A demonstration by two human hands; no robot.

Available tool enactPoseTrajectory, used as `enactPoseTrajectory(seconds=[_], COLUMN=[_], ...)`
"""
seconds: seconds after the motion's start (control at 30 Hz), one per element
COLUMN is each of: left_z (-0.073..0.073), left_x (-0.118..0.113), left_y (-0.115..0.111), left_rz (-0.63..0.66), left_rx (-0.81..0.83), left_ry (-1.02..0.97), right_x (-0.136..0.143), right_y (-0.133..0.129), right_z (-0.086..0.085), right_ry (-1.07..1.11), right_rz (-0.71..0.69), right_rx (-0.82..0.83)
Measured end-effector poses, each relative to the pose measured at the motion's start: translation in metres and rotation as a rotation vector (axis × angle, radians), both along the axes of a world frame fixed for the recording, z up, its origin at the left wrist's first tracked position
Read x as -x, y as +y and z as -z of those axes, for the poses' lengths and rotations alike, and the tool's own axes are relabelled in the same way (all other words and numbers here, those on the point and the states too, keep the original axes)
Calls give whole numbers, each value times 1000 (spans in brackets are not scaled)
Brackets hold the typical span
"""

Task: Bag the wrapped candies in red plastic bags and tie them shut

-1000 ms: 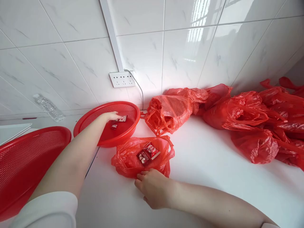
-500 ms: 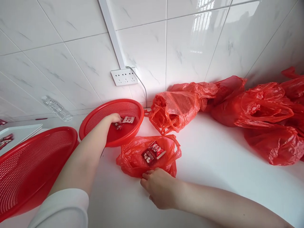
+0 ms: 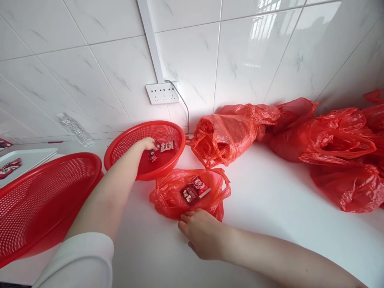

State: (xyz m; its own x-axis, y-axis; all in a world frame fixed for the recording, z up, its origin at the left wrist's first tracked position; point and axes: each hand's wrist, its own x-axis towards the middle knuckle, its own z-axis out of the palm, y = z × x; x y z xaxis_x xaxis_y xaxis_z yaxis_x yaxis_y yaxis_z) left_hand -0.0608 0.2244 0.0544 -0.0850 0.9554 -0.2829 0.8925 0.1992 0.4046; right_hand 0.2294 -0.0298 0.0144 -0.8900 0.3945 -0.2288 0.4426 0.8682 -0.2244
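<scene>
My left hand (image 3: 147,144) is inside the round red basket (image 3: 120,140), its fingers closed on a small red packet (image 3: 156,145). Beside it in the basket lie a white-and-red packet (image 3: 167,146) and a small dark red one (image 3: 153,157). My right hand (image 3: 201,234) pinches the near edge of an open red plastic bag (image 3: 168,200). Within that bag rest a red-and-white packet (image 3: 201,187) and a darker red packet (image 3: 189,194).
A larger red basket (image 3: 54,192) stands at the left, beside a white tray (image 3: 33,154) holding red packets. A clear bottle (image 3: 75,130) lies by the wall. Several filled red bags (image 3: 231,136) line the back right. A cable (image 3: 184,102) hangs from the socket strip (image 3: 162,94).
The view has shifted slightly. A small red packet now shows at my left fingertips, raised a little in the basket. My right hand stays at the bag's edge.
</scene>
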Motion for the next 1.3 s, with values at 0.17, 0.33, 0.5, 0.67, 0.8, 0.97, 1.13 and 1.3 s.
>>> enactPoseTrajectory(seconds=[0.17,0.33,0.5,0.67,0.8,0.97,1.13,1.3], left_z=[-17,-43,-62,-59,-54,-53,-53,-49], left_x=[3,-10,-56,-91,-103,-115,-119,-121], left_y=[-4,-32,-94,-140,-159,-172,-181,-191], left_rz=[7,57,42,-68,79,209,239,252], left_rx=[116,58,-177,-165,-168,-163,-146,-372], left_ry=[-176,-356,-939,-1075,-1051,-972,-900,-573], right_x=[0,-2,-1,-1,2,4,2,-13], right_y=[-1,-2,-4,-5,-7,-9,-9,10], right_z=[1,5,9,6,2,5,9,-16], right_ry=[-5,45,74,41,-34,-59,-15,292], right_rz=[8,25,33,26,0,-12,-6,71], right_rx=[-1,-7,-17,-25,-50,-79,-64,115])
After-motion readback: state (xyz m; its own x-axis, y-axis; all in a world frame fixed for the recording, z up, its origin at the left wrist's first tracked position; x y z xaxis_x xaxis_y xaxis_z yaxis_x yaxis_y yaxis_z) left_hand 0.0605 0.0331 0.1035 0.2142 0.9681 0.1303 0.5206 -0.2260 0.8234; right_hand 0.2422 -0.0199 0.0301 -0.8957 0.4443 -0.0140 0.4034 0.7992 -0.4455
